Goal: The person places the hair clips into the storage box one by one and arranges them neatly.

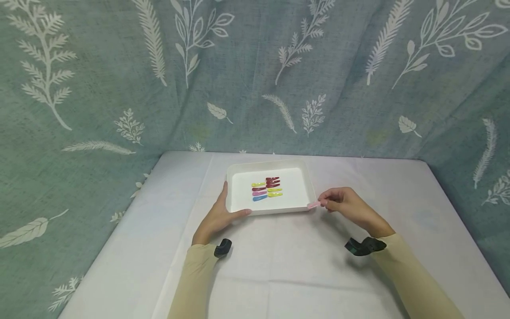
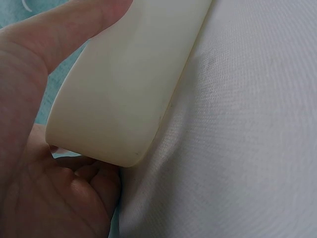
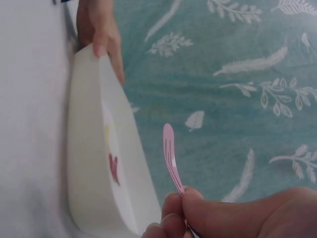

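Note:
A white rectangular tray [image 1: 295, 181] sits on the table. My left hand [image 1: 218, 217] grips its near left corner, thumb along the front wall and the other fingers at the left side. In the left wrist view the tray's wall [image 2: 114, 99] lies between thumb and curled fingers. Beside the near right corner, my right hand [image 1: 350, 207] pinches a pink snap hair clip [image 3: 170, 148] by one end between thumb and fingers. Inside the tray, hair clips lie in two columns: red clips [image 1: 272, 182], yellow clips [image 1: 275, 192], a pink clip [image 1: 259, 193] and a blue clip [image 1: 260, 198].
A white cloth [image 1: 271, 266] covers the table. Behind it and along the sides hangs a blue-green curtain [image 1: 247, 79] with white leaf patterns. Dark wrist cameras are strapped over both pale sleeves [image 1: 410, 274].

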### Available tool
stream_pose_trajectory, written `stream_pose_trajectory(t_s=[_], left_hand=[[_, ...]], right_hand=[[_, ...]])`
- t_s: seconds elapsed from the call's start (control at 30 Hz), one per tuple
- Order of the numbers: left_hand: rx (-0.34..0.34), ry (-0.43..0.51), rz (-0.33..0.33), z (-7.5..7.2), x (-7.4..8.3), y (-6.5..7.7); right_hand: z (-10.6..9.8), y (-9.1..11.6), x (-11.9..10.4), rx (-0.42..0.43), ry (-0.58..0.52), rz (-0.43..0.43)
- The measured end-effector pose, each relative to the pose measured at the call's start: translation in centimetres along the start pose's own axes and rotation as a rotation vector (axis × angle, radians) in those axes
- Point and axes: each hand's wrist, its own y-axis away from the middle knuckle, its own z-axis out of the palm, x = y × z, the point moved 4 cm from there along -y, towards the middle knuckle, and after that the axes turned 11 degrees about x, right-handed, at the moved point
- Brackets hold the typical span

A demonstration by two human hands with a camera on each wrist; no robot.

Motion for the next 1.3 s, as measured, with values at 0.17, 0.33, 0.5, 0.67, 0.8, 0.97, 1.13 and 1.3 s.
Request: stream_pose_trajectory(t_s=[0.17,0.33,0.5,0.67,0.8,0.97,1.13,1.3], left_hand=[[-0.001,0.004,0.000,0.0,0.1,0.1],[-0.003,0.017,0.010,-0.1,0.1,0.0],[-0.004,0.025,0.017,-0.2,0.2,-0.1],[-0.002,0.019,0.017,-0.1,0.2,-0.1],[-0.004,0.014,0.015,0.0,0.1,-0.1],[0.001,0.014,0.013,0.0,0.1,-0.1],[0.007,0.019,0.030,0.0,0.1,-0.2],[0.004,0.031,0.039,0.1,0.1,-0.2]], right_hand=[[0.5,-1.2,-0.5,0.016,-0.041,0.031],[1.2,-2.3,-0.9,0.023,-0.048,0.066],[2.1,-3.2,-1.2,0.030,-0.054,0.107],[2.9,-4.2,-1.2,0.041,-0.069,0.123],[3.6,-4.8,-1.2,0.041,-0.082,0.134],[4.3,-5.4,-1.5,0.038,-0.093,0.138],[5.2,-6.2,-1.5,0.037,-0.081,0.140],[6.0,-6.9,-1.3,0.033,-0.077,0.156]])
